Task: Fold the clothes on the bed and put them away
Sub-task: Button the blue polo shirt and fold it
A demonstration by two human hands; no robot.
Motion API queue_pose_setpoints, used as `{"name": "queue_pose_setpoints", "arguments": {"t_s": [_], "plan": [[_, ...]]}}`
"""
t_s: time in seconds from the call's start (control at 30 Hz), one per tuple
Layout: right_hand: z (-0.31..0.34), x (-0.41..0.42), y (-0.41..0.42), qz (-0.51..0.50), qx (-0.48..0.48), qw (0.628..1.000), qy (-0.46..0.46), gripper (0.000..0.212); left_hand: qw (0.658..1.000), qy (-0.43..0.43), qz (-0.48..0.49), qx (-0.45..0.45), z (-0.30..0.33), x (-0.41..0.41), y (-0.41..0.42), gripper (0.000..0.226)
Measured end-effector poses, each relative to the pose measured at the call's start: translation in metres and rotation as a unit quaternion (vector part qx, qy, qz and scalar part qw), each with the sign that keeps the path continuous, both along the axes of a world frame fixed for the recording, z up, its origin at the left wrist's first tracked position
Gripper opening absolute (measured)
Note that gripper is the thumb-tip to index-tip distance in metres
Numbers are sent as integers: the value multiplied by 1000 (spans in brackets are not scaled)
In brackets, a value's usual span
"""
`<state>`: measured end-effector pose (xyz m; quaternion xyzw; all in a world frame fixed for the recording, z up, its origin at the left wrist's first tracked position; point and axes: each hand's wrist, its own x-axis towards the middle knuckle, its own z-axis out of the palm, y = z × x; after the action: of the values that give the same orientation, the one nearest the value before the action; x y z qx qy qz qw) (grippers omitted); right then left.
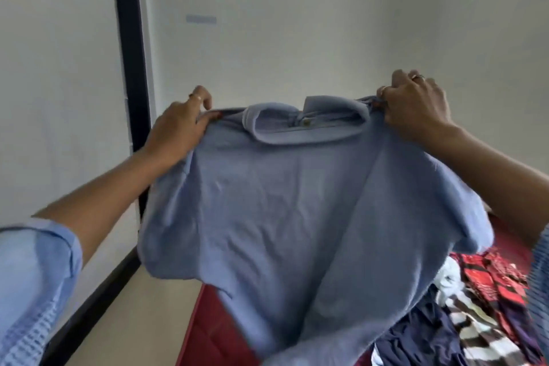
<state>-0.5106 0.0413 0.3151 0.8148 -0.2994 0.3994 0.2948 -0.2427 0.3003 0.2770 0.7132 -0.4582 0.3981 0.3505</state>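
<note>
A light blue collared shirt (291, 211) hangs spread out in the air in front of me, collar at the top, its back toward me. My left hand (178, 125) pinches its left shoulder and my right hand (416, 107) pinches its right shoulder. The shirt's lower part droops over the bed (208, 333), which has a dark red cover. At the lower right on the bed lies a pile of other clothes (475, 312): a red and black patterned piece, a striped one, a navy one and something white.
A white wall fills the background. A black vertical door frame (129, 47) stands at the left, with a black skirting along the pale floor (142, 300) beside the bed's left edge.
</note>
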Motion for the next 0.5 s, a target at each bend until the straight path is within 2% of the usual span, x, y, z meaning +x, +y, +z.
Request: {"name": "queue_pose_setpoints", "arguments": {"t_s": [0.03, 0.1, 0.13, 0.2, 0.23, 0.27, 0.3, 0.33, 0.37, 0.4, 0.43, 0.47, 0.5], "plan": [[5, 2, 3, -9, 34, 999, -25, 27, 996, -76, 40, 32, 11, 1, 1, 20], [10, 6, 7, -15, 130, 988, -78, 27, 963, -229, 105, 94, 24, 2, 4, 14], [12, 7, 10, 8, 179, 978, -109, 24, 945, -274, 129, 119, 29, 2, 6, 17], [12, 11, 15, 90, 295, 935, -176, 17, 926, -311, 165, 137, 35, 7, 8, 20], [11, 13, 18, 140, 359, 899, -207, 13, 925, -294, 192, 143, 36, 6, 8, 19], [12, 16, 21, 195, 436, 844, -244, 10, 933, -253, 219, 134, 35, 2, 6, 17], [13, 19, 25, 252, 508, 777, -274, 11, 950, -171, 239, 106, 31, -3, 1, 15], [14, 19, 29, 283, 552, 733, -280, 15, 971, -55, 225, 57, 28, -6, -5, 12], [15, 21, 32, 308, 570, 710, -275, 19, 981, 73, 179, -11, 26, -8, -11, 10], [16, 24, 31, 305, 549, 736, -252, 20, 971, 191, 123, -76, 25, -10, -16, 10], [18, 25, 32, 287, 503, 784, -225, 20, 953, 269, 62, -125, 24, -12, -21, 9], [16, 27, 31, 269, 439, 828, -222, 20, 946, 290, 21, -145, 22, -11, -24, 8], [15, 28, 30, 267, 391, 849, -235, 18, 958, 252, 15, -134, 20, -11, -25, 7]]}}
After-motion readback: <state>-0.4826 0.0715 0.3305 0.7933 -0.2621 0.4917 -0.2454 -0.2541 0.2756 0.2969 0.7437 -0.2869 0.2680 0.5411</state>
